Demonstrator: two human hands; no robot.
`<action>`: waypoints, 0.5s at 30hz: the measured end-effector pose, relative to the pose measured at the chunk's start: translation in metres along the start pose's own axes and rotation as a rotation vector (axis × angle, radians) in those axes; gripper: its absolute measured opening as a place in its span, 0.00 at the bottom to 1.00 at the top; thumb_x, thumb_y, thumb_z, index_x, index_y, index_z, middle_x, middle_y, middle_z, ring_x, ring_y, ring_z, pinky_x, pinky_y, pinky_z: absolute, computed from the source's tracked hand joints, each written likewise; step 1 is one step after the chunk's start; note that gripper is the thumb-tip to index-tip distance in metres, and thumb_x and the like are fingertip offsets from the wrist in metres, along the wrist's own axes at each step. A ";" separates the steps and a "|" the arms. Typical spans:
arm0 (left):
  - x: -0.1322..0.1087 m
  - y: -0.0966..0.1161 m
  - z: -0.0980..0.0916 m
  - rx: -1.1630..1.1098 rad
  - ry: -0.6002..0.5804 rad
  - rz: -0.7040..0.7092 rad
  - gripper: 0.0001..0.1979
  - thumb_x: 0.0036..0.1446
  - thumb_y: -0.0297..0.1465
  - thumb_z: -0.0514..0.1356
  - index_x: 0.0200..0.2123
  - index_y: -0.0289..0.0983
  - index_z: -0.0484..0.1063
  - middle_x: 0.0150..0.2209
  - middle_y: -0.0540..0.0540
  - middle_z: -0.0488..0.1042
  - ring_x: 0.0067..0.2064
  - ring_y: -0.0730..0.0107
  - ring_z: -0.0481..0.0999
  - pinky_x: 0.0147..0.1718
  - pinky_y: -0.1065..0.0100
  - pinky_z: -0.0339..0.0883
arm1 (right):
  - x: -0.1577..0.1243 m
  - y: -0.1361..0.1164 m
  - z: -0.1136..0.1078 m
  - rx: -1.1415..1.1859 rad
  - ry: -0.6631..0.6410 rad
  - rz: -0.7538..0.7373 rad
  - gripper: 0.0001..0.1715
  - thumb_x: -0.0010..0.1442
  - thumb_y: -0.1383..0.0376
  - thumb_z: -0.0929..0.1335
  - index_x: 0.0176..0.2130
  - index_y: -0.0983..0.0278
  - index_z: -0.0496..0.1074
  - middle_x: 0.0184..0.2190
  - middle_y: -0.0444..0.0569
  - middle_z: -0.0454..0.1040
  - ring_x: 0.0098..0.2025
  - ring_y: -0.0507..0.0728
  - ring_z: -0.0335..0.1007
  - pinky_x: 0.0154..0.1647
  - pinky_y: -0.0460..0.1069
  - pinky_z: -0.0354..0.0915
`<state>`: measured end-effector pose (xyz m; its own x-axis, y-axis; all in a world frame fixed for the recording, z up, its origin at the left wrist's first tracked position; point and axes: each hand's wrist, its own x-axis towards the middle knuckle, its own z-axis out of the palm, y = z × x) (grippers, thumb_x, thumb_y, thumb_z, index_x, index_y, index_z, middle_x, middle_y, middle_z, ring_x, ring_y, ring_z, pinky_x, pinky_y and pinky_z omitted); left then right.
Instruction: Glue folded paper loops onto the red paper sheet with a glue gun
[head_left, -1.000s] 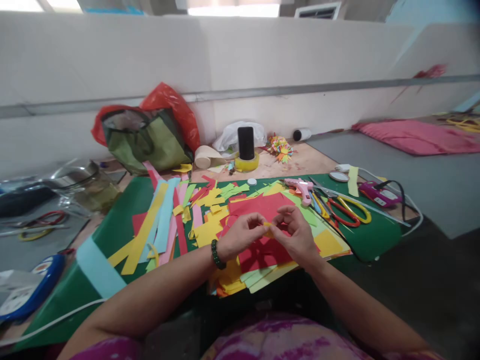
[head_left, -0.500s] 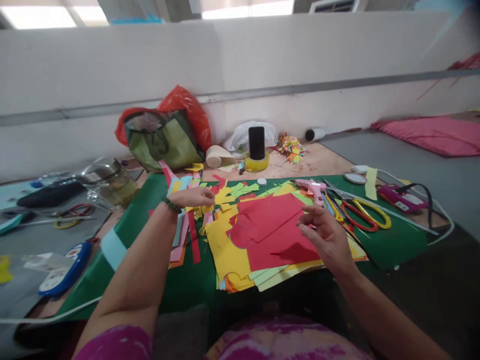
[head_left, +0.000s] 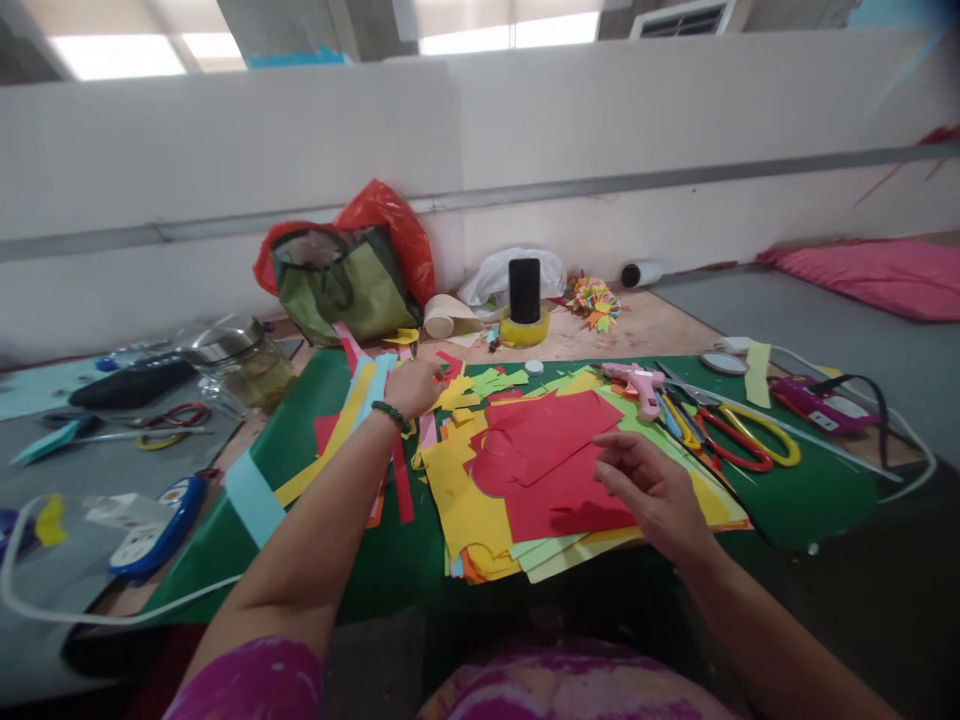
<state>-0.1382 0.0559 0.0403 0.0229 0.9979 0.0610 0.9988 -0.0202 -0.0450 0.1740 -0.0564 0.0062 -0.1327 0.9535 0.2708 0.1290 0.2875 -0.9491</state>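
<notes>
My left hand point(head_left: 416, 387), with a green beaded bracelet at its wrist, reaches over the paper strips and scraps left of centre. The back of the hand hides most of its fingers, so whether they hold anything does not show. Beside it lie a yellow paper strip point(head_left: 330, 448), a pink strip point(head_left: 349, 346) and a red strip point(head_left: 403, 485). My right hand point(head_left: 656, 492) is half curled, fingers apart and nothing in them, at the right side of the red paper point(head_left: 559, 440). Yellow paper point(head_left: 457, 490) and pale green sheets point(head_left: 559, 560) stick out beneath the red.
Right of the papers lie a pink glue gun point(head_left: 637, 385) and scissors with red and yellow handles point(head_left: 750, 440). A phone point(head_left: 524, 290) stands in a yellow tape roll point(head_left: 525, 328). At left are a glass jar point(head_left: 244, 365), a green bag point(head_left: 341, 285) and a blue-and-white device point(head_left: 159, 530).
My left hand has moved slightly forward over the scraps, and its fingers show less. The yellow strip now shows at greater length left of the arm. My right hand stays near the red paper.
</notes>
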 end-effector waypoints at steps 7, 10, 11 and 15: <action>0.002 0.021 0.021 0.006 -0.073 0.135 0.12 0.55 0.38 0.61 0.37 0.37 0.80 0.45 0.38 0.78 0.50 0.52 0.73 0.47 0.61 0.64 | -0.003 -0.001 0.005 -0.020 -0.051 -0.007 0.14 0.56 0.57 0.69 0.40 0.63 0.70 0.23 0.43 0.70 0.25 0.52 0.68 0.23 0.46 0.63; 0.003 0.021 0.022 -0.006 -0.092 0.133 0.11 0.56 0.36 0.60 0.36 0.37 0.79 0.44 0.40 0.78 0.49 0.53 0.74 0.47 0.61 0.63 | -0.003 -0.002 0.006 -0.025 -0.060 -0.003 0.14 0.56 0.57 0.69 0.40 0.63 0.70 0.22 0.43 0.69 0.25 0.52 0.67 0.23 0.46 0.63; 0.003 0.020 0.021 -0.013 -0.096 0.129 0.11 0.56 0.36 0.60 0.37 0.37 0.78 0.44 0.40 0.78 0.49 0.54 0.74 0.47 0.62 0.64 | -0.003 -0.002 0.007 -0.025 -0.062 -0.002 0.14 0.56 0.57 0.69 0.40 0.63 0.70 0.22 0.43 0.69 0.25 0.52 0.67 0.24 0.46 0.63; 0.005 0.016 0.021 -0.045 -0.114 0.108 0.11 0.55 0.32 0.59 0.41 0.38 0.75 0.42 0.44 0.79 0.46 0.60 0.76 0.42 0.67 0.65 | -0.003 -0.003 0.006 -0.022 -0.062 0.001 0.14 0.56 0.56 0.69 0.40 0.62 0.70 0.22 0.43 0.69 0.25 0.52 0.67 0.23 0.46 0.62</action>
<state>-0.1226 0.0616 0.0190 0.1274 0.9903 -0.0557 0.9918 -0.1276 -0.0007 0.1678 -0.0603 0.0075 -0.1931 0.9464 0.2588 0.1509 0.2893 -0.9453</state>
